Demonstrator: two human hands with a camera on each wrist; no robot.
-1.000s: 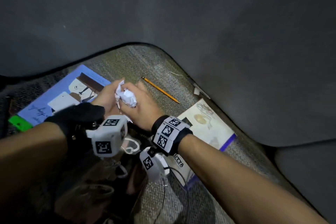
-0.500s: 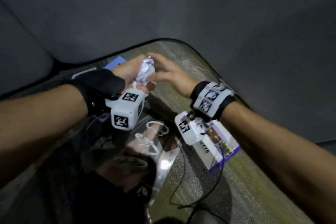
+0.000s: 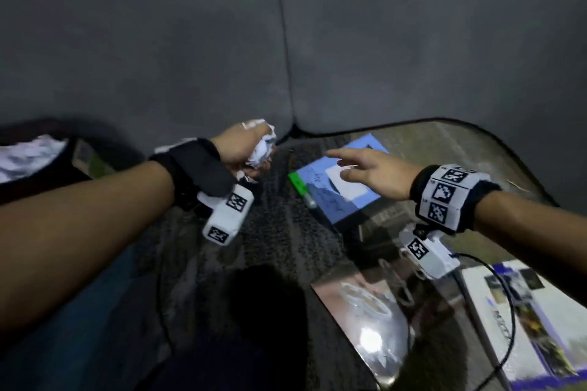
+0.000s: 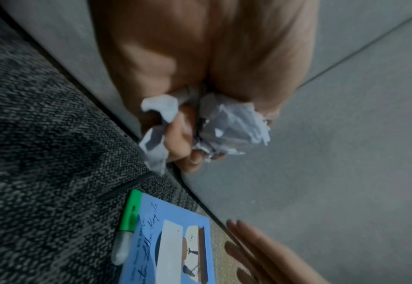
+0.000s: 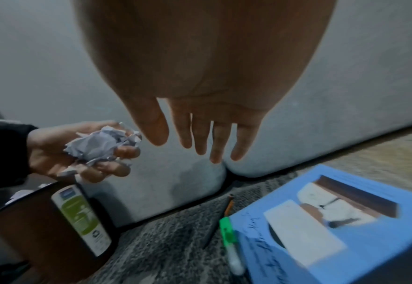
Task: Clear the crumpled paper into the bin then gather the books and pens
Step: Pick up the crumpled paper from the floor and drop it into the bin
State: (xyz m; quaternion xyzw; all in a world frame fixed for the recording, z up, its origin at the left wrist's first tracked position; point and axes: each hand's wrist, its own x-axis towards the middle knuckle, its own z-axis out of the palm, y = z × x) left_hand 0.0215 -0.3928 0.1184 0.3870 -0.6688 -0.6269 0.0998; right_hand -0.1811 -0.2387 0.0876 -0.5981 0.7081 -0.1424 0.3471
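— What's in my left hand [image 3: 236, 152]?
— White crumpled paper [image 3: 262, 149], balled in my curled fingers.
— The rest?
— Blue book [image 3: 341, 184] flat on the carpet, green pen [image 3: 301, 189] touching its edge, pencil [image 5: 228, 206] just beyond.

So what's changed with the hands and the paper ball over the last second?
The right hand has let go of the crumpled paper and drawn away, fingers now straight above the blue book. The left hand has kept its grip on the paper and carried it left, toward the bin. The green marker stays beside the blue book on the rug.
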